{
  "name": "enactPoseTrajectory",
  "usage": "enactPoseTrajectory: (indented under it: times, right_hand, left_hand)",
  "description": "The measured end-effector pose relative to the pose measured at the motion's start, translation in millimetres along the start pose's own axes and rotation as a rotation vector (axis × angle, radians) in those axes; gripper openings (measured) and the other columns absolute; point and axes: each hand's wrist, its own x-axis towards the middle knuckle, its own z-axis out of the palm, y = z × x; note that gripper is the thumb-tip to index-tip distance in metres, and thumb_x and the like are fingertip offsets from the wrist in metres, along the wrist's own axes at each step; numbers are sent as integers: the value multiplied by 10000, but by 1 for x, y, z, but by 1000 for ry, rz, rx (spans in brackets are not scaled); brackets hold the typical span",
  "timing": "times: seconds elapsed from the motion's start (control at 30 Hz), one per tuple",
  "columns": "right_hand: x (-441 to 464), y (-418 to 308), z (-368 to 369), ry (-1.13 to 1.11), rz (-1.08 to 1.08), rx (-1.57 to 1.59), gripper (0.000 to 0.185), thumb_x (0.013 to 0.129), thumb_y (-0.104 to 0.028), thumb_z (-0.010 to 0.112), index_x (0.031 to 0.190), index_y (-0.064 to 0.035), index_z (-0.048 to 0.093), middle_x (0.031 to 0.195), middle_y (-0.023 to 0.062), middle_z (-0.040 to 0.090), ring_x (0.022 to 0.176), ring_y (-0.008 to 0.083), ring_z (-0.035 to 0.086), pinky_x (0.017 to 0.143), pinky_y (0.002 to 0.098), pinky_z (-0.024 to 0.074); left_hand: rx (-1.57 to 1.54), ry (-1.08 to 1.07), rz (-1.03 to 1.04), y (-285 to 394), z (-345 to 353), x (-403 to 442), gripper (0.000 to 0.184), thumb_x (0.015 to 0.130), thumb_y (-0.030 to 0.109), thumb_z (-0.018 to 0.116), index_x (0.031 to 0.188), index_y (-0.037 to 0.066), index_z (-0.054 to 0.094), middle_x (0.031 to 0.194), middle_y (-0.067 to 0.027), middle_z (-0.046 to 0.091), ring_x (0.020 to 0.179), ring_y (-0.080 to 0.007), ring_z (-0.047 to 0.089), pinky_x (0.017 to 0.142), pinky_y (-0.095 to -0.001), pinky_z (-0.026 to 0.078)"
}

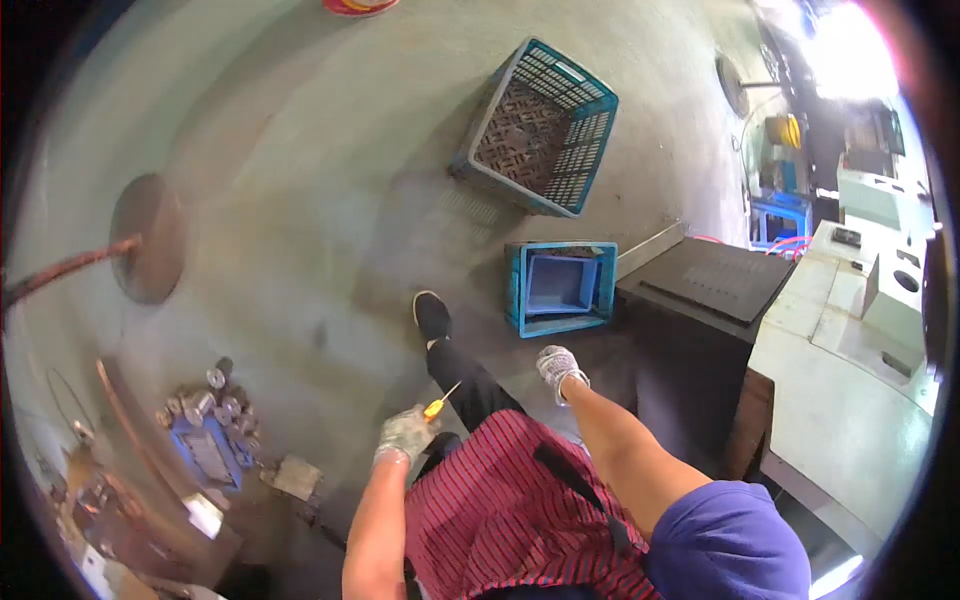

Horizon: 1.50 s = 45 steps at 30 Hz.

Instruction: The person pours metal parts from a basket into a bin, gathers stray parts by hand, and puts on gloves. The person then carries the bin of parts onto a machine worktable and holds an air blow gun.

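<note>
My left hand, in a pale glove, is closed around the yellow handle of a screwdriver. Its thin metal shaft points up and to the right, in front of my dark trouser leg. To the right, my right hand hangs in a white glove with its fingers curled in. Whether anything lies inside those fingers is hidden. Just above that hand, a small blue-green crate stands on the floor, with a blue bin inside it.
A large slatted crate stands on the floor farther ahead. A pale green machine and a dark metal cabinet line my right side. At left are metal cylindrical parts around a blue basket, and a round stand base.
</note>
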Motion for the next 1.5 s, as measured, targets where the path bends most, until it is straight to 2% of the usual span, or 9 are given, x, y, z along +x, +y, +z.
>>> enactPoseTrajectory:
  times: [0.07,0.27,0.4,0.63,0.8,0.93,1.1,1.4,1.5]
  right_hand:
    - [-46,-5,-113,-250,-188,-294,77,676,-138,624,727,-170,673,829,49,645,874,192,592,748,286,483]
    - [-57,51,30,139,-153,-345,33,562,-128,644,580,-146,623,707,96,610,744,252,611,651,317,510]
    - [-122,11,12,-194,-162,-531,124,652,-95,581,729,-92,680,823,128,643,810,267,626,702,341,515]
    - [-216,-2,47,-196,-345,-671,151,727,-161,554,787,-118,686,892,113,651,831,253,628,729,357,505]
    - [-274,-65,-54,-330,-757,-1198,97,712,-176,577,718,-127,661,785,108,643,738,249,632,664,357,511]
    - [-275,-55,-98,-208,279,160,91,757,-188,566,713,-140,630,631,57,614,481,190,584,436,324,472]
    - [-247,-102,-151,-313,-463,-828,85,758,-181,562,717,-131,618,622,56,594,475,188,572,425,327,465]
    - [-230,-299,-182,-335,-855,-1483,76,759,-167,555,724,-115,596,605,55,557,464,185,551,405,331,451]
    - [-252,-377,-153,-334,-981,-1635,73,759,-163,552,726,-110,589,600,54,544,461,184,544,399,333,447]
  left_hand:
    - [49,-49,-125,-28,27,-23,429,825,446,477,1034,80,553,996,-135,618,952,-290,586,820,-393,454]
    - [-380,120,-647,-117,157,-125,461,795,442,508,1074,78,553,1071,-149,593,1018,-314,556,870,-410,433]
    - [-755,441,-989,-160,309,-199,468,775,473,504,989,71,609,1006,-173,614,950,-361,581,818,-436,456]
    - [-1108,268,-978,-93,625,-305,456,773,468,490,990,87,614,970,-166,626,902,-372,594,775,-448,466]
    - [-1360,257,-930,37,671,-367,426,763,447,532,963,82,624,955,-157,630,901,-317,594,734,-401,470]
    - [-1745,411,-1231,124,702,-363,426,793,418,499,934,34,620,901,-198,630,867,-342,610,746,-436,472]
    - [-2178,371,-1433,226,685,-351,464,797,427,450,948,25,626,941,-213,622,918,-361,595,790,-445,459]
    - [-2451,496,-1678,285,693,-401,497,776,446,487,1005,13,572,1010,-223,600,988,-351,571,829,-462,436]
    - [-2704,825,-1659,311,726,-390,409,781,370,516,941,-2,575,792,-165,630,712,-281,626,642,-408,487]
